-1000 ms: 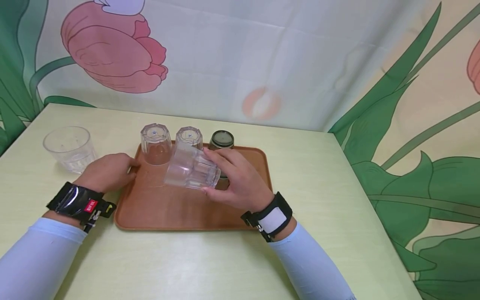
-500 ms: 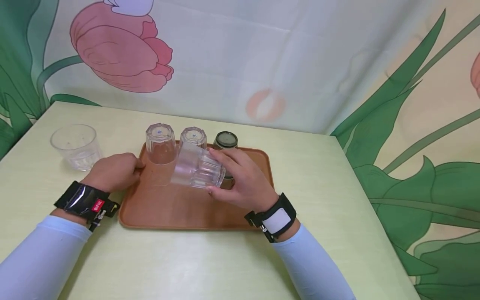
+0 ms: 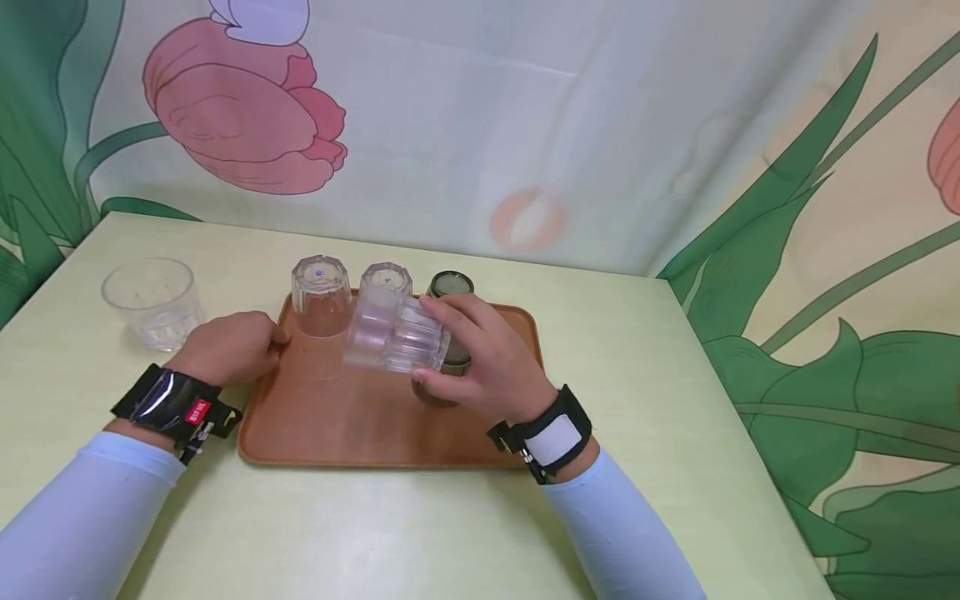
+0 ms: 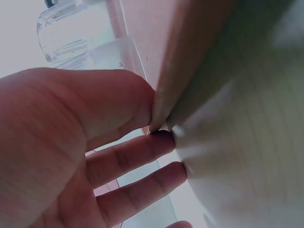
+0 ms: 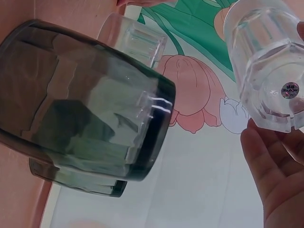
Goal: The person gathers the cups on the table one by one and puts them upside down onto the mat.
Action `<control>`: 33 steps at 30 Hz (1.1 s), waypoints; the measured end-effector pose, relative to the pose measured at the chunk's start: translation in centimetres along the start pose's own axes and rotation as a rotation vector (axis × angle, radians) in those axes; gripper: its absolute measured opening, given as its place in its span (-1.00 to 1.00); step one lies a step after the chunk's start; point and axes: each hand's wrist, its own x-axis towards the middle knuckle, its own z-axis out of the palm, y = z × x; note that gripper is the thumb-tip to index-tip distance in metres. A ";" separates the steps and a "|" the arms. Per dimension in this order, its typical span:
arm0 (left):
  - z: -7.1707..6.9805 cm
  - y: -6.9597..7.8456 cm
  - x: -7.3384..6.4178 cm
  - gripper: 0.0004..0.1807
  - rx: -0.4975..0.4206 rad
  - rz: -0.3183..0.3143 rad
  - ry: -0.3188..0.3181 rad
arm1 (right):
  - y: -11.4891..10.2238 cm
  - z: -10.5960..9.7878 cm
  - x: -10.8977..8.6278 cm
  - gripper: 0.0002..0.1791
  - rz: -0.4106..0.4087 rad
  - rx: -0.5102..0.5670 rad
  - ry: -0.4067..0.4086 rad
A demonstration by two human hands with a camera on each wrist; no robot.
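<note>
My right hand (image 3: 487, 358) holds a clear faceted glass (image 3: 393, 332) by its base end, tipped on its side above the tray with its mouth to the left. At the tray's left edge, my left hand (image 3: 232, 346) pinches the rim; the left wrist view shows the thumb (image 4: 114, 97) against the brown tray (image 4: 183, 52) and fingertips low by the table. Two clear glasses stand upside down along the tray's back, one at left (image 3: 321, 296) and another clear glass (image 3: 386, 279) beside it. Two dark glasses stand inverted, a near one (image 5: 90, 99) and a farther one (image 5: 78, 180), partly hidden by my right hand in the head view.
A wide clear tumbler (image 3: 153, 304) stands upright on the table, left of the tray and just beyond my left hand. The pale table (image 3: 360, 533) meets a flower-printed curtain (image 3: 420, 125) at the back.
The head view has shifted slightly. Both hands and the tilted glass keep nearly the same places over and beside the tray.
</note>
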 end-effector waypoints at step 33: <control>-0.3 0.1 -0.3 -0.86 0.008 -0.048 0.004 | 1.3 0.2 3.5 -0.26 -0.031 -0.001 -0.180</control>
